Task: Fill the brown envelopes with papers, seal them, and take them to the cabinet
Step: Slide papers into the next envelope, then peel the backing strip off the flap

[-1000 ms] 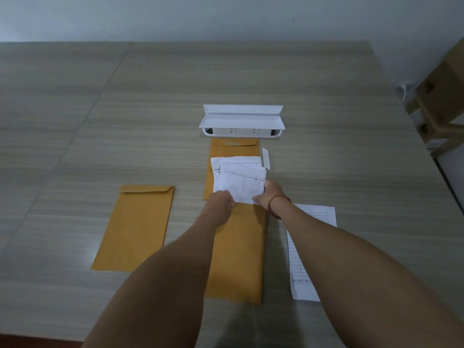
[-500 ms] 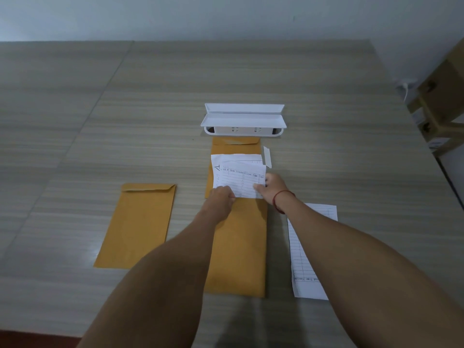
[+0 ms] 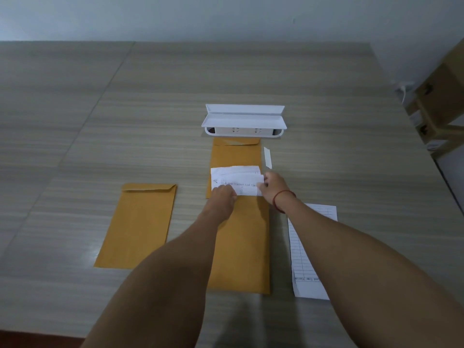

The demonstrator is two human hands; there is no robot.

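Left hand (image 3: 222, 199) and right hand (image 3: 273, 188) pinch the folded papers (image 3: 233, 175). Sheets appear light and limp; hold both side edges to prevent buckling.

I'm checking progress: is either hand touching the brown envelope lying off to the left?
No, the left hand and right hand both hold the papers at the middle, apart from the left envelope.

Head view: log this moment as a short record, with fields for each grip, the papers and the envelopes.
left grip: holds folded papers at their lower left
right grip: pinches their right edge
near envelope: flat on table, papers at its mouth
far envelope: partly under the papers
left envelope: apart, flap folded down
printed sheet: right of near envelope
white strip: beside far envelope
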